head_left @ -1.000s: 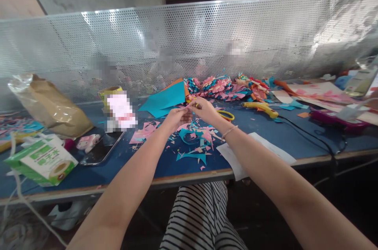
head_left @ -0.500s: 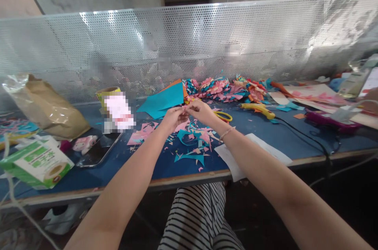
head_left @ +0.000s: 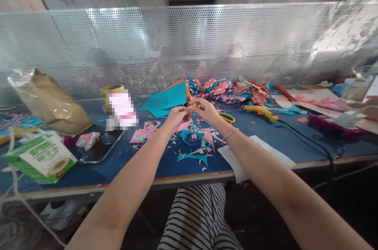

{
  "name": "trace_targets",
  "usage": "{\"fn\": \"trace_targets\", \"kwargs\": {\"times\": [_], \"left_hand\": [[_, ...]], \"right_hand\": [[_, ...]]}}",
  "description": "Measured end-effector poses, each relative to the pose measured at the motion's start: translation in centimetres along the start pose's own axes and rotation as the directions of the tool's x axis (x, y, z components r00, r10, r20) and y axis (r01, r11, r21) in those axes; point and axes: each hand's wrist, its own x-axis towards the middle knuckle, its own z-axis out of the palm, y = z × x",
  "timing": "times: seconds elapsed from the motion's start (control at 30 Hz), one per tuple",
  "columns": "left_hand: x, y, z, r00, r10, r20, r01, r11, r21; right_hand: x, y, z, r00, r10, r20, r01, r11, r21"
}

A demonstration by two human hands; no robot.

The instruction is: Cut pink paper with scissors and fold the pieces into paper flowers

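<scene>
My left hand (head_left: 180,115) and my right hand (head_left: 203,107) meet over the middle of the table, fingers pinched close together. Between them shows a small bit of pink paper (head_left: 189,109), partly hidden by the fingers. Beneath lie blue paper offcuts (head_left: 193,157) and pink paper scraps (head_left: 145,132). Just behind the hands rest blue paper sheets (head_left: 165,99) with an orange sheet under them. Yellow-handled scissors (head_left: 227,117) lie by my right wrist, partly covered. A heap of pink, blue and orange paper flowers (head_left: 220,88) sits farther back.
A yellow glue gun (head_left: 261,112) with a black cord lies right, near a purple object (head_left: 335,127). White paper (head_left: 273,151) is under my right forearm. On the left stand a brown bag (head_left: 56,104), green-white box (head_left: 41,157) and phone (head_left: 102,147). A perforated metal screen (head_left: 183,33) rises behind.
The view has shifted slightly, so everything appears a little to the right. My right hand's fingers have lifted slightly apart from the left hand's.
</scene>
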Motion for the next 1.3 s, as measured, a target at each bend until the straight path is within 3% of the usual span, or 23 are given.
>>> {"fn": "trace_targets", "kwargs": {"times": [0.2,0.37,0.7,1.0,1.3], "left_hand": [[-0.2,-0.1,-0.1,0.999,0.013,0.031,-0.013,1.000,0.000],[0.0,-0.2,-0.2,1.000,-0.010,-0.003,0.010,1.000,-0.024],[0.5,0.2,-0.4,0.979,-0.202,-0.017,0.193,0.952,-0.238],[0.5,0.1,-0.6,0.988,-0.154,-0.013,0.144,0.947,-0.287],[-0.1,0.9,-0.1,0.983,-0.177,-0.058,0.148,0.931,-0.335]], "right_hand": [[0.3,0.5,-0.1,0.994,-0.075,0.076,0.081,0.994,-0.079],[0.4,0.7,-0.3,0.994,-0.095,0.047,0.100,0.988,-0.121],[0.6,1.3,-0.1,0.986,-0.166,0.005,0.166,0.984,-0.065],[0.2,0.8,0.1,0.985,-0.165,0.053,0.165,0.986,-0.002],[0.1,0.4,0.3,0.989,-0.148,-0.024,0.148,0.989,0.018]]}}
